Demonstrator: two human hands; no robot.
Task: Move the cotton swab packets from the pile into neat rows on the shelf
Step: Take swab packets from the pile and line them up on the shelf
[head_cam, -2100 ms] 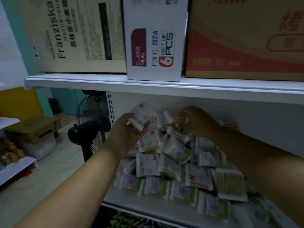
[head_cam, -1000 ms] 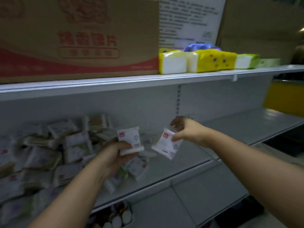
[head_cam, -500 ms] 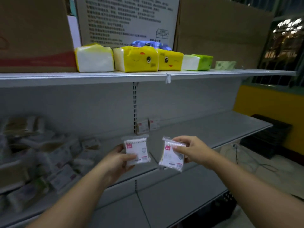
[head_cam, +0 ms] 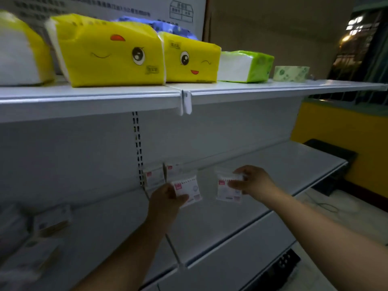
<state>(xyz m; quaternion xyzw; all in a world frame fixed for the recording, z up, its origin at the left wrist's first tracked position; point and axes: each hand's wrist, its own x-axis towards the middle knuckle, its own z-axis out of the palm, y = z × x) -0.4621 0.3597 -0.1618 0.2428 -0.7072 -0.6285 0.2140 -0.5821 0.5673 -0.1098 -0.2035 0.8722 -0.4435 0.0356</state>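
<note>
My left hand (head_cam: 165,198) has its fingers closed on a small white plastic packet of cotton swabs with a red label at its corner (head_cam: 189,189), thumb across its front. My right hand (head_cam: 255,181) pinches a second white swab packet (head_cam: 227,191) by its upper edge. I hold both upright, side by side and apart, above the white metal shelf (head_cam: 273,164).

Behind them, two more white packets (head_cam: 154,177) stand against the back panel, just beside the slotted upright (head_cam: 137,143). They sit directly behind the packet in my left fingers. A thin rod (head_cam: 172,246) runs along the shelf under my left forearm. The loose pile of swab packets (head_cam: 48,223) lies far to the left on the same shelf, too blurred to make out.

On the upper white shelf (head_cam: 252,87) sit two yellow tissue packs printed with cartoon faces (head_cam: 109,53), a green-and-white tissue pack (head_cam: 245,66) and a pale green roll (head_cam: 291,73). A white plastic clip (head_cam: 185,101) hangs from that shelf's front edge. To the right are a yellow wall (head_cam: 336,143) and a black crate (head_cam: 329,153).
</note>
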